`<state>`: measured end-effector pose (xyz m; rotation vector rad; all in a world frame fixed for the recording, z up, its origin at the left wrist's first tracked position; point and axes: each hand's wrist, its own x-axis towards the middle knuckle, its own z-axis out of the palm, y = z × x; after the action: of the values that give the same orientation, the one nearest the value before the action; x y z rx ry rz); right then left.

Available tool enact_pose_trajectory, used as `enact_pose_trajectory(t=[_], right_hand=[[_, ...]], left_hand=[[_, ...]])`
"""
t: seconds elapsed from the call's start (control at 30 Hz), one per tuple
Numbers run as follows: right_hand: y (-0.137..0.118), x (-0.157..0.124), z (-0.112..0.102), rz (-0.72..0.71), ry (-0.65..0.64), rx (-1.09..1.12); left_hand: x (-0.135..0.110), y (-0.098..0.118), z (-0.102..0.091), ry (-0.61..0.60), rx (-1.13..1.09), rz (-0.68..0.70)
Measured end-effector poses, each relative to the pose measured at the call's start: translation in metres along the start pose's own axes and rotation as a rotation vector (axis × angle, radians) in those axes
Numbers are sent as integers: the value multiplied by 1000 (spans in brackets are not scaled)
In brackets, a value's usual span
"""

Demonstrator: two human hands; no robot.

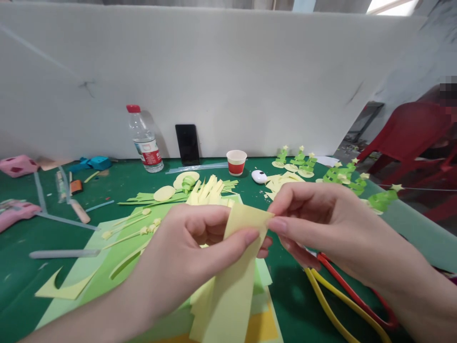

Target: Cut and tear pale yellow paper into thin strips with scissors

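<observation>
A long strip of pale yellow paper [232,290] stands in front of me, its upper end raised. My left hand [200,243] grips it near the top, thumb across the front and fingers behind. With thumb and forefinger, my right hand [310,224] pinches the strip's upper right corner. Beneath my hands lie stacked green and yellow sheets [117,238], partly hidden. Behind the strip is a heap of cut yellow strips [209,190]. Scissors with red and yellow handles [342,300] lie under my right hand, their blades covered by it.
Small green paper spirals topped with stars [307,164] stand at the back right. A paper cup [236,164], a phone [187,145] and a water bottle [145,143] are along the white board [228,71]. Pink glue guns [17,212] and glue sticks [64,254] lie left.
</observation>
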<state>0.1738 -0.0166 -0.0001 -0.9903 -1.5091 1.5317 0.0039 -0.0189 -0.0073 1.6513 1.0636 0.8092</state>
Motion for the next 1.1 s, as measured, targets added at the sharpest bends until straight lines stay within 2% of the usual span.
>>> enact_pose_trajectory(t=[0.27,0.43,0.6,0.8,0.93,1.1], right_hand=[[7,10,-7,88,-66,174],[12,16,-8,118,-65,218],[12,19,-12,108,-79,93],[8,17,-16,111,-124,-104],[4,13,-17,51,-151,-187],[4,13,-16,33,-324,-354]], left_hand=[[6,-5,-5,-97,-60,-59],[15,-12,-9,-198,-253,-183],[20,-13,-10,-235,-334,-177],[21,-15,-10,-251,-203,-166],[20,-19,-10,-261,-172,-189],[20,-20,-10,-321,-101,-172]])
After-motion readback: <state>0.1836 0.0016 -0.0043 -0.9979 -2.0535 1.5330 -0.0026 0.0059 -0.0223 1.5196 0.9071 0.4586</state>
